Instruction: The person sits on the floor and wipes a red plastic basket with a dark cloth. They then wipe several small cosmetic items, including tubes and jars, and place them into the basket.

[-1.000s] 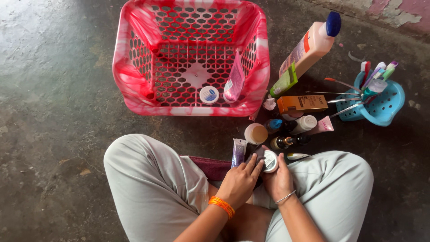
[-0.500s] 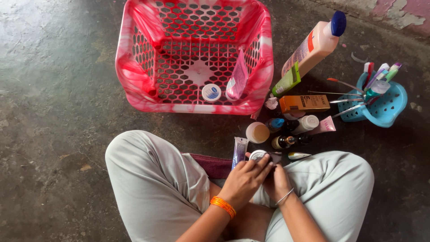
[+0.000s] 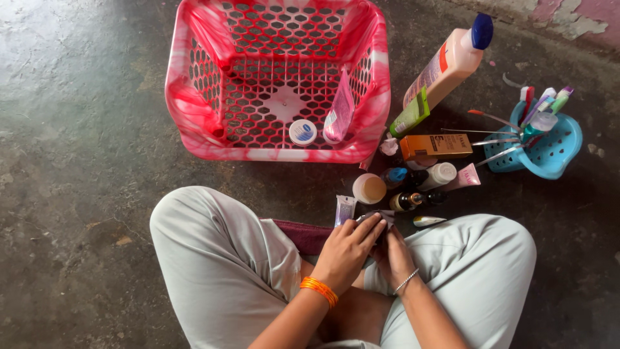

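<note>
Small white-lidded jar (image 3: 374,218), plainly face-up a second ago, now nearly hidden between both hands over the lap: left hand (image 3: 345,249) folded over it, right hand (image 3: 392,253) cupped beneath, apparently rubbing it.

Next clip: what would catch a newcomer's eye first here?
The red basket on the floor ahead, nearly empty: only a small white jar and a pink tube inside. Right of it stand crowded bottles, tallest a peach bottle, beside a blue holder. Below, both hands, left and right, meet over something small.
</note>
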